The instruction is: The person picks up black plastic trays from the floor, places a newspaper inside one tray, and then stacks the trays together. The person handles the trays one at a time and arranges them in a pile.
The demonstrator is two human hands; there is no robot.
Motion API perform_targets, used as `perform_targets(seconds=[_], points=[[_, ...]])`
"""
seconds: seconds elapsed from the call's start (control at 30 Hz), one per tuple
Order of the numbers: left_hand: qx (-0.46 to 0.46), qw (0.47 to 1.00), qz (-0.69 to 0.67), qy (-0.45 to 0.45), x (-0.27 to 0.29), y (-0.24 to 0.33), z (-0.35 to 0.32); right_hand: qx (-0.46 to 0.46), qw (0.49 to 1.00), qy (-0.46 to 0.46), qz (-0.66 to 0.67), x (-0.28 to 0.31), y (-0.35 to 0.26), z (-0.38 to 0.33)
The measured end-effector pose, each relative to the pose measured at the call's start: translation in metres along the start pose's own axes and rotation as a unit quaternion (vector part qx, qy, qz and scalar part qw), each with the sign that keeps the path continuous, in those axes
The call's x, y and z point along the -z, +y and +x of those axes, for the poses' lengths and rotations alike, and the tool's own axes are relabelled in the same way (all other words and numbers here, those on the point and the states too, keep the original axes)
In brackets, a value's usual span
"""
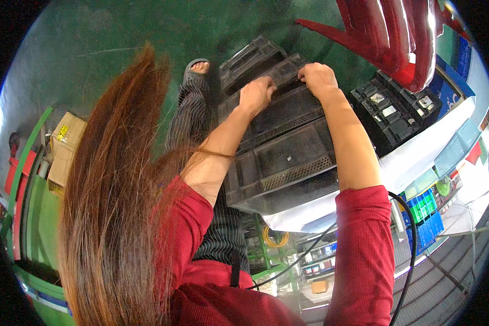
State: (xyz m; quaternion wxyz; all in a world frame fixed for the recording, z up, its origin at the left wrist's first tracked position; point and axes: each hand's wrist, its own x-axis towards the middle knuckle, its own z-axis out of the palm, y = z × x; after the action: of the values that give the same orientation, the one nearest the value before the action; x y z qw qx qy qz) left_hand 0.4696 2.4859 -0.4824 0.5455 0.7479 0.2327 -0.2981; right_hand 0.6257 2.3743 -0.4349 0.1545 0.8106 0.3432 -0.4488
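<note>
I have the left hand (255, 93) and right hand (319, 79) at the far end of the black plastic crates (296, 148), fingers curled; I cannot tell whether either grips. The crates sit beside the striped trouser leg (186, 125), green floor (108, 27) beyond their far edge.
</note>
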Motion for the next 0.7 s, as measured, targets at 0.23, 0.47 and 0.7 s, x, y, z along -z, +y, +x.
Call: perform_targets(seconds=[0.23,0.47,0.7], points=[[-0.087,0.990,0.000,0.113,0.004,0.031,-0.036,0.030,0.997,0.040,0.053,-0.001,0.008,-0.006],[-0.081,0.992,-0.086,-0.043,-0.001,0.048,-0.086,0.013,0.829,0.376,0.414,0.118,-0.065,-0.135],[-0.192,0.981,-0.015,-0.011,0.021,0.112,-0.026,-0.175,0.424,0.045,0.887,0.007,-0.192,-0.317]])
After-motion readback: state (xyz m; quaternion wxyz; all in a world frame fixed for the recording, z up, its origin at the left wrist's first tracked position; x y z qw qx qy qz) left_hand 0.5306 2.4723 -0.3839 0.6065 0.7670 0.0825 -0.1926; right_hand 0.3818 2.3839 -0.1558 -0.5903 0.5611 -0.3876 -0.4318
